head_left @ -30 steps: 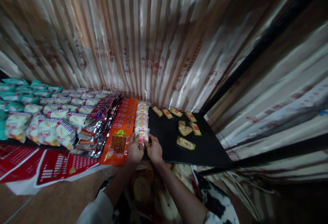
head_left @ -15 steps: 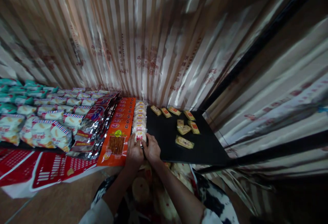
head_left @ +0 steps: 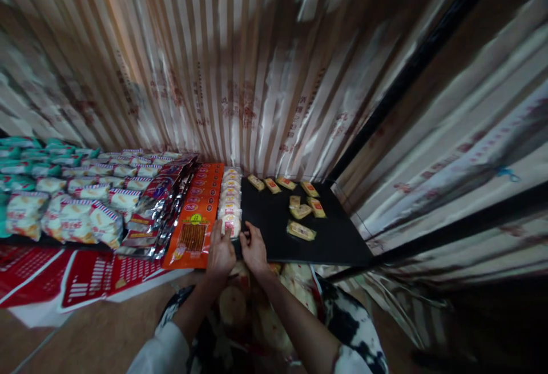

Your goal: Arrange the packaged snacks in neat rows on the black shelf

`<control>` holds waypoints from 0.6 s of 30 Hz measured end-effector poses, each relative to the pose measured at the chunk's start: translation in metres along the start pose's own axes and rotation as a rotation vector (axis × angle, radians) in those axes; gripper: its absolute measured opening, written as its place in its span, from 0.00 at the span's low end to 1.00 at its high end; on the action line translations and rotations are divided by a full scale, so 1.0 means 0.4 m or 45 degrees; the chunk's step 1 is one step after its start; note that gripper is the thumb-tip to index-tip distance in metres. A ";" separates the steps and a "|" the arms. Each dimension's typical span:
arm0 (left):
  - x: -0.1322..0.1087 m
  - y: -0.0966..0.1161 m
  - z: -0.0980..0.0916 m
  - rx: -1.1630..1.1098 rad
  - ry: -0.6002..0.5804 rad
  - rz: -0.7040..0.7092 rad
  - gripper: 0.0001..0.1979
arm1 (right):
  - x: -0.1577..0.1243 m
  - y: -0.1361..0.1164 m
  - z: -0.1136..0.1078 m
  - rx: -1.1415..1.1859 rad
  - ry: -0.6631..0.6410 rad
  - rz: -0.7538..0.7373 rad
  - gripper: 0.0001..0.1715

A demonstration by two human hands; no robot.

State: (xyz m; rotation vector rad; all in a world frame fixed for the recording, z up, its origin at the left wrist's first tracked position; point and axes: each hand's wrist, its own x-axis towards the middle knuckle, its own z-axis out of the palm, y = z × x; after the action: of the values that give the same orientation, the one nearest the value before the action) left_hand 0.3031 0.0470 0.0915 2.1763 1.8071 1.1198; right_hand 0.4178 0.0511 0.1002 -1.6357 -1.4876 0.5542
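A row of small white wrapped snack packets (head_left: 230,197) runs from the front edge to the back of the black shelf (head_left: 265,242). At the near end of this row, my left hand (head_left: 221,253) touches the closest packet with its fingers stretched out. My right hand (head_left: 254,249) is just right of that packet, over the shelf's front edge, its fingers apart with nothing seen in them. Left of the row lies a flat orange snack bag (head_left: 192,214), close to my left hand. Several yellow wrapped packets (head_left: 301,230) lie scattered on the right of the shelf.
Silver and dark red foil bags (head_left: 156,208) overlap beside the orange bag. Further left are rows of white pouches (head_left: 105,222) and green pouches (head_left: 19,165). An open bag of pale packets (head_left: 299,288) is between my knees. Striped sheeting (head_left: 240,77) hangs behind; a dark post (head_left: 385,100) slants at right.
My hands have drawn slightly apart, and more of the nearest white packet shows between them. The view has shifted a little; the other packets look unmoved.
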 end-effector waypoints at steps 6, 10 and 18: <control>-0.112 0.056 -0.061 -0.071 -0.049 0.089 0.17 | -0.132 0.026 -0.063 0.108 0.123 -0.158 0.18; -0.243 0.092 -0.059 -0.141 -0.154 0.068 0.15 | -0.237 0.048 -0.077 0.086 0.091 -0.143 0.16; -0.370 0.064 -0.038 -0.146 -0.242 -0.241 0.18 | -0.347 0.086 -0.066 -0.094 -0.302 -0.063 0.18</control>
State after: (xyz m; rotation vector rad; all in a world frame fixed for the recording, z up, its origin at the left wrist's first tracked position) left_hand 0.3113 -0.0970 0.0465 1.9294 1.7759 0.9191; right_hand 0.4309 -0.0875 0.0584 -1.6281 -1.7345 0.6919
